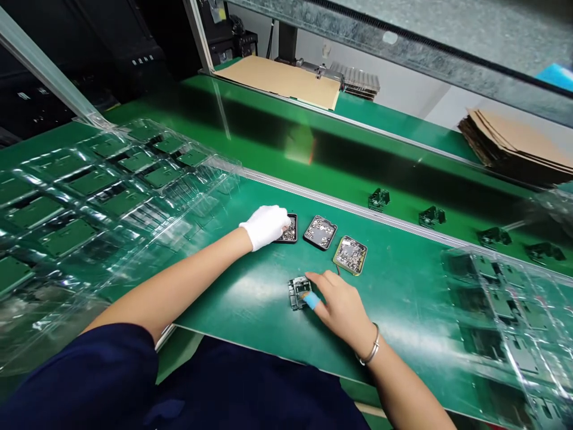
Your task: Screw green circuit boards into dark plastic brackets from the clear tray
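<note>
My left hand (267,227), in a white glove, reaches into the leftmost small dark tray (292,229) of small metal parts. Its fingertips are pinched together; what they hold, if anything, is too small to make out. Near the front edge of the bench, my right hand (338,304), bare with blue tape round one finger, grips the right side of a small dark slotted plastic part (296,292) between thumb and forefinger. Two more trays of small metal pieces, a dark one (320,232) and a yellow-edged one (351,255), lie between and beyond my hands.
Clear blister trays (120,200) spread across the left of the green bench (250,298); another blister tray (514,310) holds parts at the right. Several dark plastic parts (432,216) line up beyond the metal rail (358,212). Cardboard sheets (514,140) are stacked at the back right.
</note>
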The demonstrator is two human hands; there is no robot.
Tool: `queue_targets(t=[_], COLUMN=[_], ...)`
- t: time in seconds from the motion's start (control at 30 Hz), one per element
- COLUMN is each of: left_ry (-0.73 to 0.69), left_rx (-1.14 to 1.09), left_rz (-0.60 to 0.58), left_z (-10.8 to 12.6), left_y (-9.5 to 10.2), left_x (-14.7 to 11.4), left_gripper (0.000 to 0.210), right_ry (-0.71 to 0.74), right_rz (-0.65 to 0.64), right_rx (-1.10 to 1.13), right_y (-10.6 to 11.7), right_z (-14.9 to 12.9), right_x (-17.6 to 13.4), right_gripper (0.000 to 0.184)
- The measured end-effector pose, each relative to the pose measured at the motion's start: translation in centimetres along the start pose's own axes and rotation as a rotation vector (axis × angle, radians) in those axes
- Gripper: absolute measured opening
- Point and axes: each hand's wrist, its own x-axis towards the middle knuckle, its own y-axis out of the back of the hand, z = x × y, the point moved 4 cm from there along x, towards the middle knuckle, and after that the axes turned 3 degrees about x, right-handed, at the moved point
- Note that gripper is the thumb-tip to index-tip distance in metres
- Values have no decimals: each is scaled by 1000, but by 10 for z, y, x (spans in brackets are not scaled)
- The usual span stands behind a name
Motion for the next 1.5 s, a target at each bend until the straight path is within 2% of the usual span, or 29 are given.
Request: queue_targets(t=[0.1,0.2,0.33,0.43,0.53,0.67,0.83,0.97,1.07,1.13,1.2,1.27,1.3,1.4,1.5], left_ry=[-35,-32,15,31,42,31,10,50,115,158,179,172,156,68,3], left_rx=[7,14,19,-5,-29,-49,-97,-182,-283,-372,-464,-720,-928,-1552,-1749], left_rz=[-44,-56,-43,-48,-52,-6,25,62,122,174,212,235,234,95,-96], left_z=[3,4,2,0,-2,-2,6,5,-4,-9,-7,5,15,51,78], left_y=[-7,-12,-17,-18,-18,-14,-17,-17,-6,5,15,22,24,26,28], left_x=[7,11,14,15,15,13,15,16,7,-6,-23,-44,-55,-83,-101], left_gripper=[22,23,27,24,22,26,23,17,19,23,27,27,27,28,27], right_ry=[50,39,-120,-231,-277,-271,-230,-163,-180,-205,-209,-144,-87,150,339], right_rz=[-25,-3,68,59,30,13,-23,-167,-180,-152,-70,80,174,394,425], right_rx=[-6,-47,-128,-150,-157,-87,66,22,-46,-64,-22,97,172,329,308], right_y=[-3,-8,-11,-10,-10,-8,-5,-14,-15,-11,-5,3,8,18,20], right_z=[1,-3,-6,-5,-5,-3,22,38,43,45,43,34,28,4,-15], right_x=[1,2,6,10,16,21,21,21,20,20,19,18,16,7,-3], right_gripper=[33,28,16,11,10,15,15,19,22,22,20,19,19,21,27])
